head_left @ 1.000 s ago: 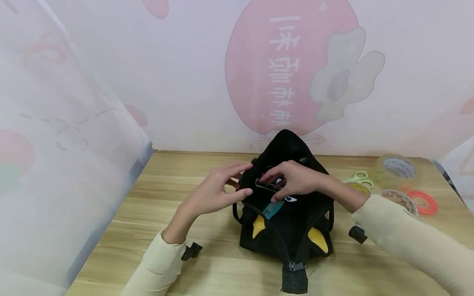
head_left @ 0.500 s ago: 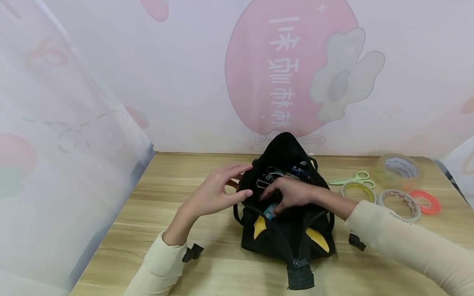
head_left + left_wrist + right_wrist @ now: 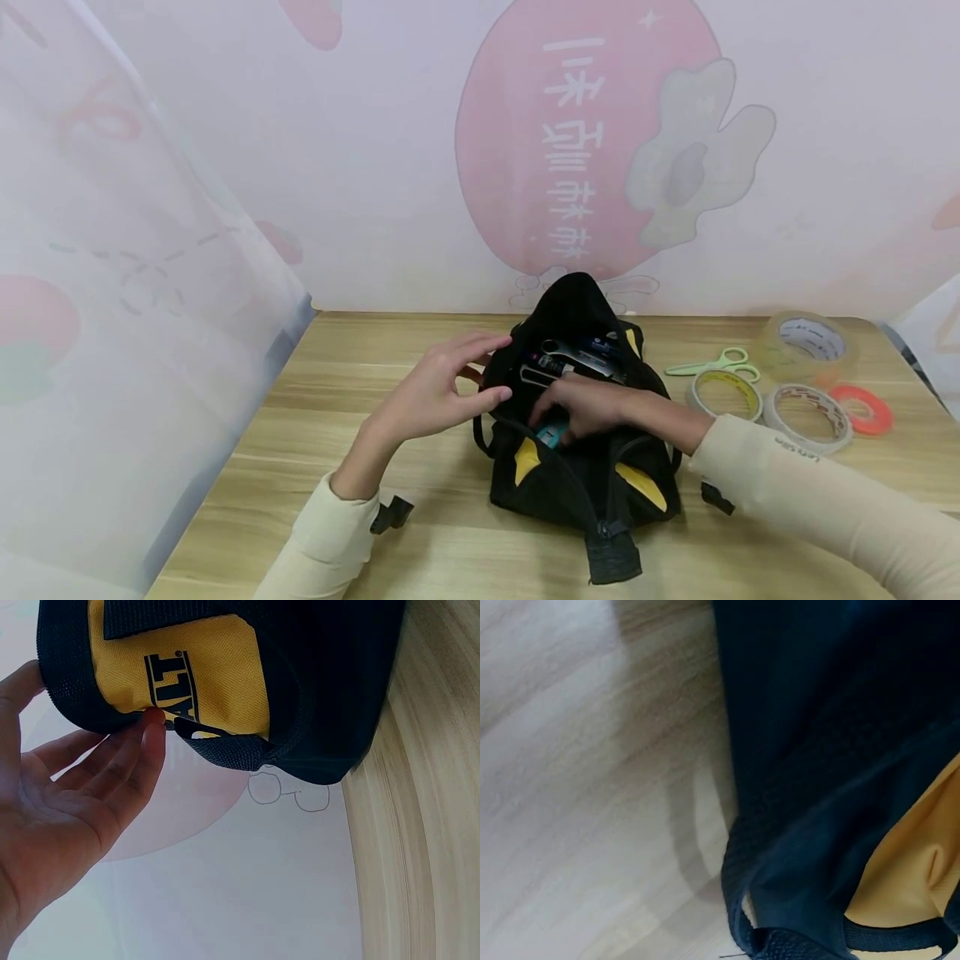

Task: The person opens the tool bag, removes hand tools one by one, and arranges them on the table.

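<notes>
A black and yellow fabric tool bag (image 3: 517, 492) stands unzipped on the wooden table. My left hand (image 3: 442, 387) pinches its left rim, thumb at the edge and the other fingers against the yellow outer side, as the left wrist view also shows. My right hand (image 3: 585, 406) is down inside the bag, its fingers and thumb curled on either side of a small teal thing (image 3: 552, 434), whose kind I cannot make out. The right fingertips are partly hidden. Behind that hand lie a metal wrench (image 3: 596, 360) and other tools. In the right wrist view only the bag and table show.
Right of the bag lie pale green scissors (image 3: 726, 362), a yellow-cored tape roll (image 3: 697, 392), a white tape roll (image 3: 772, 412), a red ring-shaped roll (image 3: 877, 410) and a wide clear tape roll (image 3: 843, 350). A printed pink cloth (image 3: 390, 167) hangs behind the table.
My right hand has gone deeper into the bag and closed in around the teal thing, uncovering the wrench and other tools behind it. My left hand has stayed at the rim.
</notes>
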Demonstrator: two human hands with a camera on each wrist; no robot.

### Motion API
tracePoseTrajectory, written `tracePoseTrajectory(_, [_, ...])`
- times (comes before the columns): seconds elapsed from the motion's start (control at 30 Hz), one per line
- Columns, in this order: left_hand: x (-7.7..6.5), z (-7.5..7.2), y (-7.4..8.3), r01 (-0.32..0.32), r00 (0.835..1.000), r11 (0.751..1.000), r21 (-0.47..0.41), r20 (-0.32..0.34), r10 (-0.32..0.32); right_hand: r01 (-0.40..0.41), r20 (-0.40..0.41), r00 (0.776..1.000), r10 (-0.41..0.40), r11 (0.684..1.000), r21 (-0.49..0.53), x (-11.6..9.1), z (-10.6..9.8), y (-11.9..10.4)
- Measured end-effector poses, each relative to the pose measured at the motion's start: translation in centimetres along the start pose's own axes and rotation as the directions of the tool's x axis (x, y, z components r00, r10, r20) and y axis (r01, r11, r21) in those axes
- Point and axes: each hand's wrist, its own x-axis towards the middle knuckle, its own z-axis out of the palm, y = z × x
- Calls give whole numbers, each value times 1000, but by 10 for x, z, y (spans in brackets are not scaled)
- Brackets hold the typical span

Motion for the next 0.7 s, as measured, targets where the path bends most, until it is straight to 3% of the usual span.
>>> tracePoseTrajectory(0.13, [-1,-1,0,-15,1000,1000,13,0,15,30,-10,999,-30,999,-31,-2,-4,-3])
tracePoseTrajectory(0.4, [0,0,0,-17,1000,1000,3,4,17,0,-156,988,-18,993,-114,-25,-35,-22])
tracePoseTrajectory(0.57, [0,1,0,-6,1000,1000,-3,3,6,-11,-251,967,-29,987,-158,-49,-55,-34])
tracePoseTrajectory(0.7, [0,2,-1,-1,1000,1000,2,3,1,-5,-342,938,-57,984,-178,-72,-67,-40])
